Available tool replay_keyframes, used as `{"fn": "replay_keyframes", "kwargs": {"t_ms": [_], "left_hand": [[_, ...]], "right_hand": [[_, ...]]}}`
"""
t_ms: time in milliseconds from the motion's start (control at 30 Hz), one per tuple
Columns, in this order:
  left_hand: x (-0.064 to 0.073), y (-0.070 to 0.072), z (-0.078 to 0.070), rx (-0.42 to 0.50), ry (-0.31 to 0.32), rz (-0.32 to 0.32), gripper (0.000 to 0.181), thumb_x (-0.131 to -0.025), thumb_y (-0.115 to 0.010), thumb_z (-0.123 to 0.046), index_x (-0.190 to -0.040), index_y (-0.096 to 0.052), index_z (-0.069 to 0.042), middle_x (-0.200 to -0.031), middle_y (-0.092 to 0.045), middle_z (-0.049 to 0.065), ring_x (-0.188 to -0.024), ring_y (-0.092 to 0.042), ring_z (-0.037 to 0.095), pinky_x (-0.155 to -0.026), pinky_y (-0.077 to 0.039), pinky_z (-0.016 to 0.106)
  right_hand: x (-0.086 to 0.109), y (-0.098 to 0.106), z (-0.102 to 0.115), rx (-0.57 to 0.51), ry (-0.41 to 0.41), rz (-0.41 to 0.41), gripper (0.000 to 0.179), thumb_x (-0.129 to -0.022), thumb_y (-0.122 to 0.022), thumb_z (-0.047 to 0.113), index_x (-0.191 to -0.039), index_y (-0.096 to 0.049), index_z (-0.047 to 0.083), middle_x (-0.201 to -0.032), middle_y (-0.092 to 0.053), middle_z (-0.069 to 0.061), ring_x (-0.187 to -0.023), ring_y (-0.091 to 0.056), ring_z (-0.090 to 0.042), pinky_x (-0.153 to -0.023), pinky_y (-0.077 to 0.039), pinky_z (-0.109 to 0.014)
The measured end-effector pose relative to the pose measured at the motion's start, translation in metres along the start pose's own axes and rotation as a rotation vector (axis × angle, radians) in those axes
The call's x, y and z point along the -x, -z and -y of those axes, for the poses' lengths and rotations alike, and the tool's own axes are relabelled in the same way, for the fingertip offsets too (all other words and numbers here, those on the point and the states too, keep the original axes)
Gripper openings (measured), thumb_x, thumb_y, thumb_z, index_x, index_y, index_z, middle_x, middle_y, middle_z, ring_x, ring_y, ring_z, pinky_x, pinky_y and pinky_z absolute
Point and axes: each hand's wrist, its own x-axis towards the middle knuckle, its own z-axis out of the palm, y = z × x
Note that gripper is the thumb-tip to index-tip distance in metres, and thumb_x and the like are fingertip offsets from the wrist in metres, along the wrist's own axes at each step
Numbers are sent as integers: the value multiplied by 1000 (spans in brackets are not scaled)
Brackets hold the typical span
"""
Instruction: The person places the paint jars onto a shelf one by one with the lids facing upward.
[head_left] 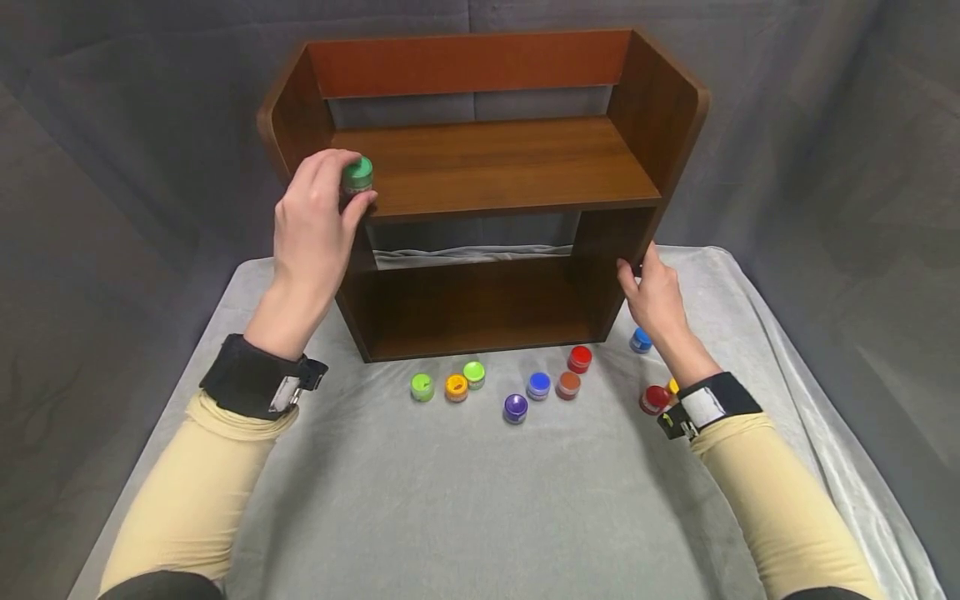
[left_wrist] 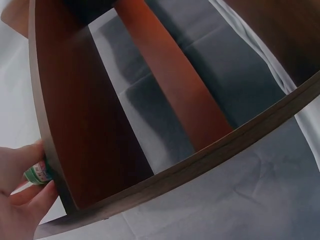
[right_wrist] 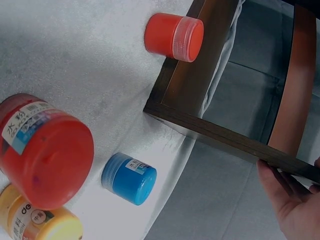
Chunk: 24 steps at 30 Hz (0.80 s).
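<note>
My left hand [head_left: 318,212] pinches a small paint jar with a green lid [head_left: 359,172] between thumb and fingers, at the left end of the upper board of a brown wooden shelf [head_left: 495,162]. In the left wrist view the green paint jar [left_wrist: 38,172] is right at the shelf's edge, partly covered by the fingers. On the other side, my right hand [head_left: 657,292] grips the front edge of the shelf's right side panel, low down. From the right wrist, that hand [right_wrist: 295,205] shows with its fingertips against the panel's edge.
Several paint jars stand before the shelf, among them light green [head_left: 422,387], orange [head_left: 456,387], purple [head_left: 515,408], blue [head_left: 538,385] and red [head_left: 580,359] ones. Near the right forearm are a dark red jar [head_left: 654,400], a yellow jar [right_wrist: 42,220] and another blue jar [head_left: 641,340]. Grey cloth [head_left: 450,500] covers the table.
</note>
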Motion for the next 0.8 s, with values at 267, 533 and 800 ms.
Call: {"fn": "replay_keyframes", "kwargs": {"t_ms": [267, 533, 800], "left_hand": [[-6, -1, -2, -30, 3, 11, 43, -90, -72, -18, -128, -60, -2, -131, -62, 17, -124, -63, 32, -107, -49, 44], [-9, -4, 1, -72, -7, 8, 43, -90, -72, -17, -127, -60, 1, -129, -64, 19, -122, -64, 33, -105, -50, 45], [-12, -7, 2, -91, 16, 32, 45, -90, -72, -17, -128, -60, 4, -129, -64, 21, -120, -65, 36, -101, -52, 46]], "right_hand": [[0, -1, 0, -3, 7, -8, 38, -103, -49, 24, -134, -44, 2, -132, -61, -28, -121, -61, -46, -99, -50, -57], [1, 0, 0, -3, 2, -2, 39, -103, -49, 24, -134, -43, 2, -133, -61, -28, -122, -60, -46, -97, -51, -58], [2, 1, -1, 0, 3, -6, 39, -103, -49, 24, -134, -43, 1, -132, -61, -28, -121, -60, -46, -98, -51, -57]]}}
